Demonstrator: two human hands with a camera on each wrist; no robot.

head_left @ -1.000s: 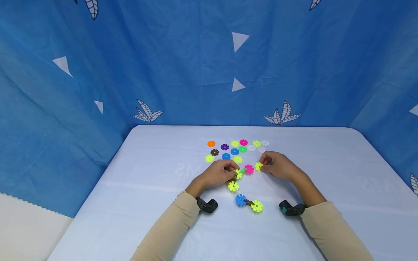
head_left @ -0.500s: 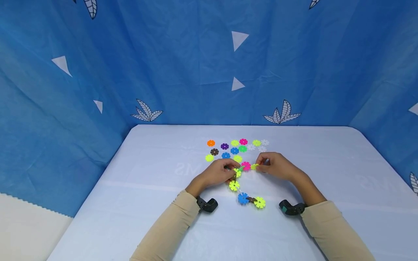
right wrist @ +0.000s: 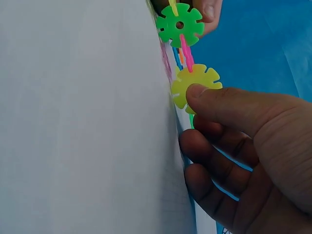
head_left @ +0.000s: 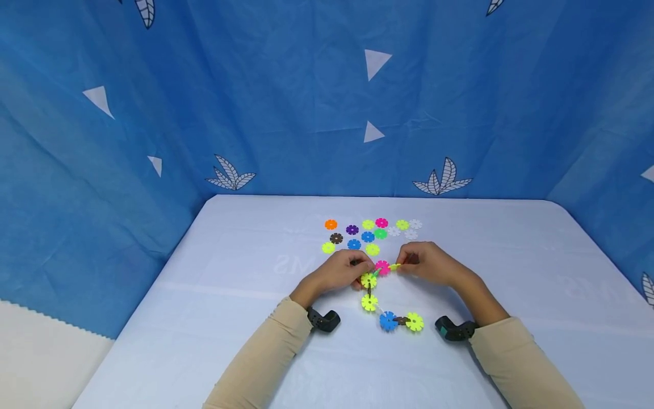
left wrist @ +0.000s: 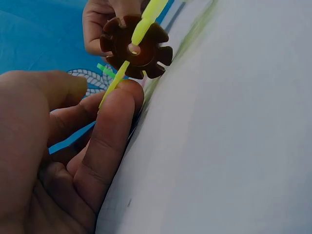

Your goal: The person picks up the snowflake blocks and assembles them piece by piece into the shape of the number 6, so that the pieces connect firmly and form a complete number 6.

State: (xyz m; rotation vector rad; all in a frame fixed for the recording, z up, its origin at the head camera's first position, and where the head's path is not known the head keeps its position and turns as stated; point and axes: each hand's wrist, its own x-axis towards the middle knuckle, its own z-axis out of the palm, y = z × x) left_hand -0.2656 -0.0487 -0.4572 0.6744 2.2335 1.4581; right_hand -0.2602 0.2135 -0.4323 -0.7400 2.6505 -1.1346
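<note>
A chain of slotted plastic snowflake discs hangs together above the white table in the head view. My left hand (head_left: 341,269) holds it near its upper yellow disc (head_left: 369,280) and the green disc (right wrist: 180,25). In the left wrist view, fingers touch a yellow disc (left wrist: 115,83) slotted into a brown disc (left wrist: 134,47). My right hand (head_left: 428,262) pinches another yellow disc (right wrist: 195,85) between thumb and fingers. That disc is edge to edge with the pink disc (head_left: 382,267), apparently slotted into it. Lower down run a blue disc (head_left: 388,321) and an end yellow disc (head_left: 414,322).
Loose discs lie flat in a group beyond the hands, among them an orange disc (head_left: 331,225), a purple disc (head_left: 352,230) and a white disc (head_left: 411,234). A blue curtain (head_left: 317,102) rises behind the white table (head_left: 245,341).
My right hand has moved left, bringing its yellow disc from apart to against the pink disc, turned edge-on. The chain's lower end has swung to the right. The left hand has barely moved.
</note>
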